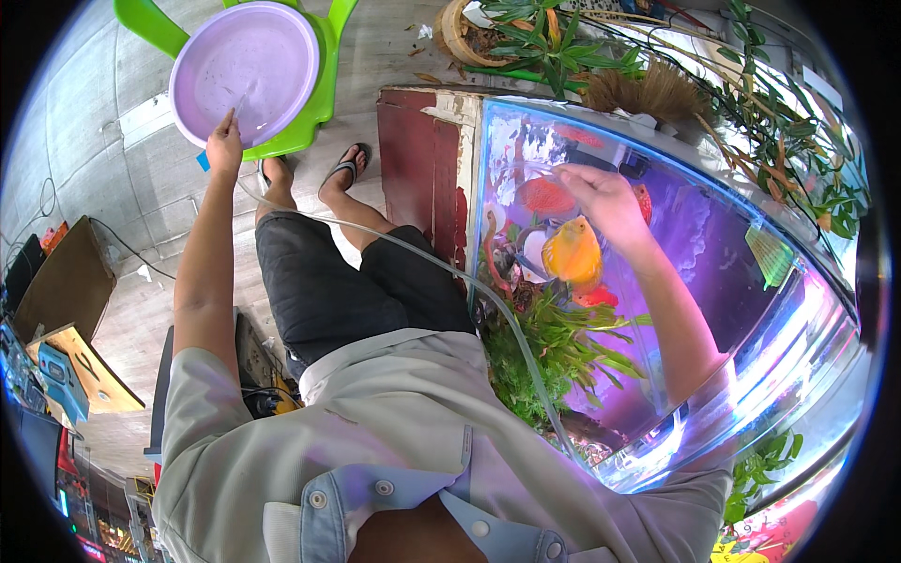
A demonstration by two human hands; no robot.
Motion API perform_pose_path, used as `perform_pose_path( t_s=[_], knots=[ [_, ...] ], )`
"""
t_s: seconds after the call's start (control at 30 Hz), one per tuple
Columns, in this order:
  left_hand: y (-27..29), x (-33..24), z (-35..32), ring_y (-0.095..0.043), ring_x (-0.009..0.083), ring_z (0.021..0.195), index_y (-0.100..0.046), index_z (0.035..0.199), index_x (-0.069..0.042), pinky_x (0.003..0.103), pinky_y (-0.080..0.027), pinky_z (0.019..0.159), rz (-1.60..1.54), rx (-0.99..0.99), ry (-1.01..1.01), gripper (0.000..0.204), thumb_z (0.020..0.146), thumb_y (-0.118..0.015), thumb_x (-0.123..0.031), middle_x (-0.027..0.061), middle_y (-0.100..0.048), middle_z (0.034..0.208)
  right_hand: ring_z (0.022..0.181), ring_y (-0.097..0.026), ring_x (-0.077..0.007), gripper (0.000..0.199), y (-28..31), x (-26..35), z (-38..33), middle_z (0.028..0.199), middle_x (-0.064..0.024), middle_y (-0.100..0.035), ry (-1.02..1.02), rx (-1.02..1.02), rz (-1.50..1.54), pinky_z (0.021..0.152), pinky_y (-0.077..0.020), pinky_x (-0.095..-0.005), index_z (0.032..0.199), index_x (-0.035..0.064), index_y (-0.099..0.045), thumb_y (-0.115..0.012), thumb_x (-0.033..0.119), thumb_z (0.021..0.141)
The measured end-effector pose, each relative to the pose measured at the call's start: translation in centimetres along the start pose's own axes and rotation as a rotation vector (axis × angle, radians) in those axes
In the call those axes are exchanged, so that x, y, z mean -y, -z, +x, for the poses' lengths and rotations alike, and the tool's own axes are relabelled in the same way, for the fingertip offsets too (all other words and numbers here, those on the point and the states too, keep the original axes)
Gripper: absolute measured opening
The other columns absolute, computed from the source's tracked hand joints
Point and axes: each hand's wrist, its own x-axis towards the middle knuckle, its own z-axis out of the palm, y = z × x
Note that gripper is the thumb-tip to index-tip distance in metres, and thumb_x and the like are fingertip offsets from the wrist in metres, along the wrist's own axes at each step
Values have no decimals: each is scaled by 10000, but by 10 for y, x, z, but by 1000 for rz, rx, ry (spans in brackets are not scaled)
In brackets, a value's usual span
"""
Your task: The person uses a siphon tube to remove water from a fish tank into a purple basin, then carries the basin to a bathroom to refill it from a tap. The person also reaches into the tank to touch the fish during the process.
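My left hand is closed around one end of a clear hose, over the near rim of a round lilac basin. From there the hose sags past my legs and curves along the aquarium's near side to its lower corner. Over at the tank, my right hand has its fingers pinched together; what they hold, if anything, is hard to make out. Close beside that hand are a yellow-orange fish and a red fish. Green water plants fill the tank's near left part.
Under the basin stands a bright green plastic chair. A worn dark-red cabinet adjoins the tank's left side. Potted plants and a straw-coloured brush line the far side. Cardboard leans at the left.
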Motion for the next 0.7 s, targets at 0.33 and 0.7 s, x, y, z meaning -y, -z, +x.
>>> perform_pose_path(
  t_s=[0.33, 0.7],
  knots=[
    [6, -10, -2, -629, 166, 735, -661, 1297, -180, 325, -500, 739, 40, 41, 39, 356, 977, -559, -298, 92, -665, 761, 998, -646, -135, 329, 11, 9, -3, 1085, -100, -732, -24, -29, -2, 931, -472, -279, 1181, -19, -680, -613, 220, 965],
    [6, -11, -2, -636, 177, 750, -664, 1294, -192, 329, -503, 751, 40, 44, 31, 350, 980, -557, -305, 92, -675, 784, 956, -658, -152, 338, -3, -10, 1, 1033, -100, -734, 14, -18, 3, 904, -488, -294, 1208, 16, -674, -598, 249, 975]
  ],
)
